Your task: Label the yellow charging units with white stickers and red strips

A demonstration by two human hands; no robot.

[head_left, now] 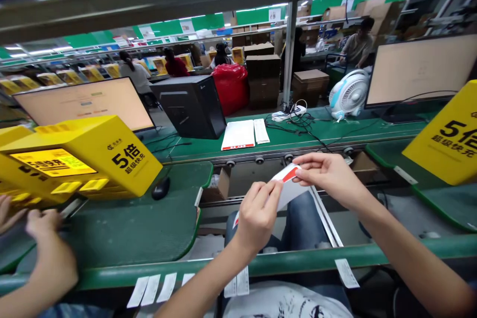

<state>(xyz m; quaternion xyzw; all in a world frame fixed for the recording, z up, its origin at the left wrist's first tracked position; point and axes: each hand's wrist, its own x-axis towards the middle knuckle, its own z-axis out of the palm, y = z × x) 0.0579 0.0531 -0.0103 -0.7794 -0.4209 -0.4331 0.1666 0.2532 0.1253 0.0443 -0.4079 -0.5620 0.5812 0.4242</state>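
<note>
In the head view, a white sheet with red marks (292, 193) is held up over my lap, slightly right of centre. My left hand (259, 211) has its fingers closed on the sheet's left part. At the sheet's upper right corner, my right hand (322, 176) pinches the edge between thumb and fingers, by a red patch. Beyond my hands, a flat white stack with a red edge (238, 134) lies on the green shelf, with a narrower pile of white slips (261, 131) beside it.
Yellow boxes (139, 169) stand left, another yellow box (447, 144) right. A black mouse (161, 188), computer tower (190, 109), cables and fan (349, 94) are around. A co-worker's hands (40, 223) are at far left. White labels (346, 273) hang from the green front rail (290, 262).
</note>
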